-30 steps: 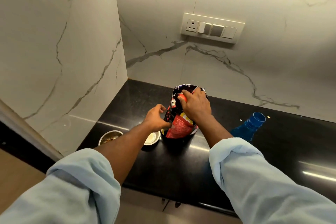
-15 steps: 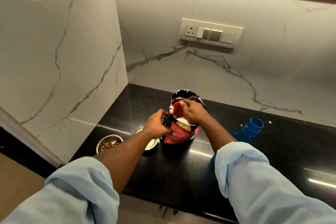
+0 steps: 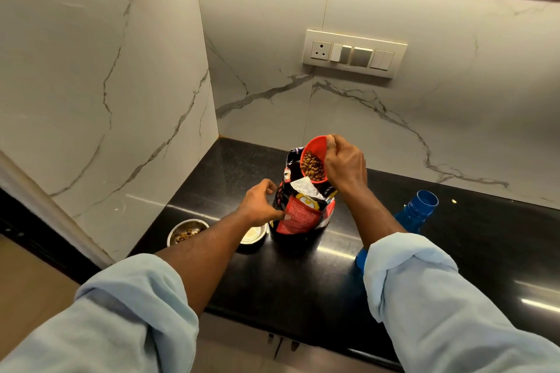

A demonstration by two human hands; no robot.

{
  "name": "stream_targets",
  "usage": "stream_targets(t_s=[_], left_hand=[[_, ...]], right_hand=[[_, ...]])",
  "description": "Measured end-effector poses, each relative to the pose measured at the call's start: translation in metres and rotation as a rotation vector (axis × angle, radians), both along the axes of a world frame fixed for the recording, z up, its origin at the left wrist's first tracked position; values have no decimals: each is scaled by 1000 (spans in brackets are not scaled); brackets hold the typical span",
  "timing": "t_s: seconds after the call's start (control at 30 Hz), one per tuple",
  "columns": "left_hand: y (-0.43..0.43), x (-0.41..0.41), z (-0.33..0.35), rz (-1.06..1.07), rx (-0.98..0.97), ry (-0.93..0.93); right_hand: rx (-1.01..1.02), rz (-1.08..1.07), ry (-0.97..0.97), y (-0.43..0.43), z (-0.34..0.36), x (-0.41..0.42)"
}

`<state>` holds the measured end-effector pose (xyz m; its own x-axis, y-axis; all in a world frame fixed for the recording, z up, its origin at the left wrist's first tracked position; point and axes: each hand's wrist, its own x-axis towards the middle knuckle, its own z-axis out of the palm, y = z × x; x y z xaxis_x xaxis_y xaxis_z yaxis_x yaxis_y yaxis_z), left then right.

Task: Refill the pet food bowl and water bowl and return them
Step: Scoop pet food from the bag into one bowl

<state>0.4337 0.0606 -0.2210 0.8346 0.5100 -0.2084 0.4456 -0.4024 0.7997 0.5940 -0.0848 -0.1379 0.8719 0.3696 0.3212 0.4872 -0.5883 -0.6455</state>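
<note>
A black and red pet food bag [image 3: 303,215] stands open on the black counter [image 3: 303,281]. My right hand [image 3: 345,165] holds a red scoop [image 3: 312,160] full of brown kibble just above the bag's mouth. My left hand [image 3: 260,201] grips the bag's left edge. A steel bowl [image 3: 186,232] with a little kibble sits to the left. A second bowl [image 3: 253,235], pale inside, is partly hidden behind my left forearm. A blue bottle [image 3: 419,210], open at the top, stands to the right.
White marble walls close the corner at left and behind. A switch panel [image 3: 353,53] is on the back wall, dark cabinets hang above. One stray kibble [image 3: 453,200] lies beyond the bottle. The counter's front edge runs near my sleeves.
My right hand has come up out of the bag with the red scoop, now filled with kibble. My left hand stays on the bag's edge.
</note>
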Motion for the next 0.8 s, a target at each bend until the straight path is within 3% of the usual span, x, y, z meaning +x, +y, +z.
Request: stream_targets(t_s=[0.13, 0.37, 0.63, 0.8], left_hand=[[3, -3, 0, 10, 0, 3], [9, -6, 2, 38, -8, -4], [41, -48, 3, 167, -8, -16], [74, -97, -2, 371, -20, 20]], right_hand=[[89, -75, 19, -5, 10, 5], [239, -96, 260, 4, 20, 2], [334, 102, 432, 54, 33, -29], [340, 211, 484, 98, 18, -60]])
